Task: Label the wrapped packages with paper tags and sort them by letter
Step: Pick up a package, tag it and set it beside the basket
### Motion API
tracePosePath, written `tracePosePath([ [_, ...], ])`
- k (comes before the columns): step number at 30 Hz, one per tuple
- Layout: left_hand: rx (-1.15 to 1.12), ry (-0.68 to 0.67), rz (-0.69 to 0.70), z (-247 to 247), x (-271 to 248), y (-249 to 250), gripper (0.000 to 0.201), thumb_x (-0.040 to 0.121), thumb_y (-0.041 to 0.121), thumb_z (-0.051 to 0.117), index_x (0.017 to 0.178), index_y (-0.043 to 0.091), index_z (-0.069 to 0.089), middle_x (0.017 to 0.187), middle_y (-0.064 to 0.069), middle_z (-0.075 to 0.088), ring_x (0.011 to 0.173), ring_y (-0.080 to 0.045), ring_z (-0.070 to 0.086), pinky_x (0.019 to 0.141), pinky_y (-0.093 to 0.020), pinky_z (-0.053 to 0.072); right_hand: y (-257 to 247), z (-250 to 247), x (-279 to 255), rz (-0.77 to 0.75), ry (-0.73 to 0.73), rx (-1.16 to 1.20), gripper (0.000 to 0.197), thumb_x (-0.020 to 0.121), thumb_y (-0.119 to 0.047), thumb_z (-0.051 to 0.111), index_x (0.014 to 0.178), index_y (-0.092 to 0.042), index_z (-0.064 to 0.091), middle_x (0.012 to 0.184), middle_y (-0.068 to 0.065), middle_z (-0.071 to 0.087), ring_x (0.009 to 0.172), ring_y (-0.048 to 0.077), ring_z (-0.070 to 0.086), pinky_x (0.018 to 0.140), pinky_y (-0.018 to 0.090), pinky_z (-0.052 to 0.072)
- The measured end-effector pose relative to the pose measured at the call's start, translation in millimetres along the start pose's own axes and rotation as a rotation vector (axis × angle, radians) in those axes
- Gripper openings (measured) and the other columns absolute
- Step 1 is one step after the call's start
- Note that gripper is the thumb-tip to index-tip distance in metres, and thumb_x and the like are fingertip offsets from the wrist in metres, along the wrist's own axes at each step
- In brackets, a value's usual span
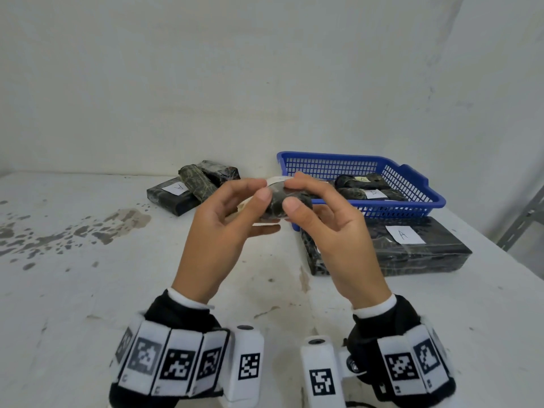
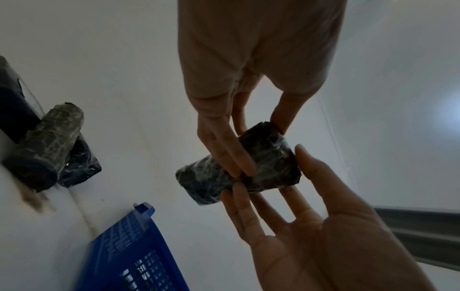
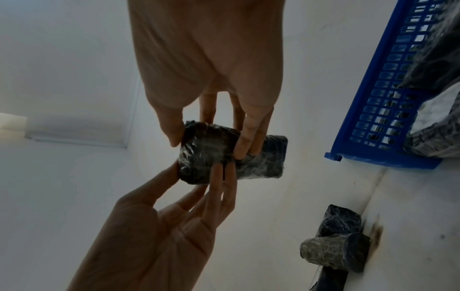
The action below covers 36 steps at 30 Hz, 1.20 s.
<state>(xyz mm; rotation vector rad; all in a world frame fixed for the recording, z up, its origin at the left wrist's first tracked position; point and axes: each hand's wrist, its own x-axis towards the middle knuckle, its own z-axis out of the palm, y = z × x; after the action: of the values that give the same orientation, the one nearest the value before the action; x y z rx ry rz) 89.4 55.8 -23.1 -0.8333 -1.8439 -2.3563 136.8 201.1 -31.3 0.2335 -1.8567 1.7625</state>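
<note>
1. Both hands hold the small package up above the desk, in front of the blue basket
2. Left hand and right hand fingers clamp its sides
3. Looks light, glossy wrap probably slippery, so grip the flat sides

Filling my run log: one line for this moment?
both hands hold small dark package above table | blue basket behind

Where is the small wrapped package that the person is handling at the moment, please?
In the head view the small wrapped package is held above the table, centre frame, between the left hand and right hand, just in front of the blue basket.
</note>
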Motion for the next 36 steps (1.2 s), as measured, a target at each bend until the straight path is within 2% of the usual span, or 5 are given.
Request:
tracePosePath([
  [2, -0.012, 0.003, -0.021, -0.7, 0.5, -0.7, 0.041, 0.080, 0.022, 0.063, 0.116, 0.004, 0.063, 0.109, -0.006, 0.071, 0.085, -0.017, 0.072, 0.076, -0.029, 0.058, 2.0, -1.1, 0.5, 0.001, 0.009, 0.008, 0.024, 0.086, -0.027, 0.076, 0.109, -0.024, 0.072, 0.133, -0.008, 0.062, 0.112, 0.014, 0.066, 0.089, 0.026, 0.055],
  [7, 0.033, 0.014, -0.053, -1.1, 0.8, -2.5, 0.048, 0.081, 0.024, 0.072, 0.127, 0.016, 0.058, 0.127, -0.002, 0.063, 0.096, -0.002, 0.069, 0.091, -0.029, 0.055, -3.3, -2.5, -2.0, 0.018, -0.067, 0.072, 0.043, 0.090, 0.003, 0.064, 0.126, -0.017, 0.053, 0.103, -0.024, 0.072, 0.078, 0.000, 0.069, 0.072, 0.014, 0.052],
  [13, 0.011, 0.018, -0.072, 0.6, 1.0, -3.3, 0.055, 0.081, 0.023, 0.072, 0.132, 0.015, 0.052, 0.125, 0.000, 0.065, 0.101, -0.005, 0.068, 0.084, -0.019, 0.053, -0.7, -0.9, 0.5, 0.080, 0.003, 0.096, 0.061, 0.087, -0.006, 0.068, 0.140, -0.026, 0.045, 0.144, -0.002, 0.052, 0.103, 0.010, 0.070, 0.082, 0.022, 0.055],
  [28, 0.090, -0.001, -0.053, -2.0, 2.4, -5.7, 0.046, 0.080, 0.035, 0.061, 0.124, 0.023, 0.057, 0.103, 0.003, 0.070, 0.085, -0.005, 0.070, 0.075, -0.029, 0.058, 4.3, -1.9, 2.1, 0.111, -0.098, 0.036, 0.074, 0.086, -0.019, 0.069, 0.152, -0.028, 0.036, 0.129, 0.000, 0.068, 0.107, 0.018, 0.068, 0.088, 0.031, 0.057],
  [36, 0.085, -0.016, -0.034, -3.1, 2.7, -3.6, 0.031, 0.089, 0.027, 0.058, 0.119, 0.022, 0.060, 0.088, 0.003, 0.068, 0.072, 0.002, 0.067, 0.059, -0.011, 0.049, 3.7, 1.5, 1.5, 0.111, -0.086, 0.029, 0.055, 0.084, -0.033, 0.065, 0.137, -0.039, 0.051, 0.122, 0.000, 0.070, 0.109, 0.027, 0.067, 0.088, 0.032, 0.058],
])
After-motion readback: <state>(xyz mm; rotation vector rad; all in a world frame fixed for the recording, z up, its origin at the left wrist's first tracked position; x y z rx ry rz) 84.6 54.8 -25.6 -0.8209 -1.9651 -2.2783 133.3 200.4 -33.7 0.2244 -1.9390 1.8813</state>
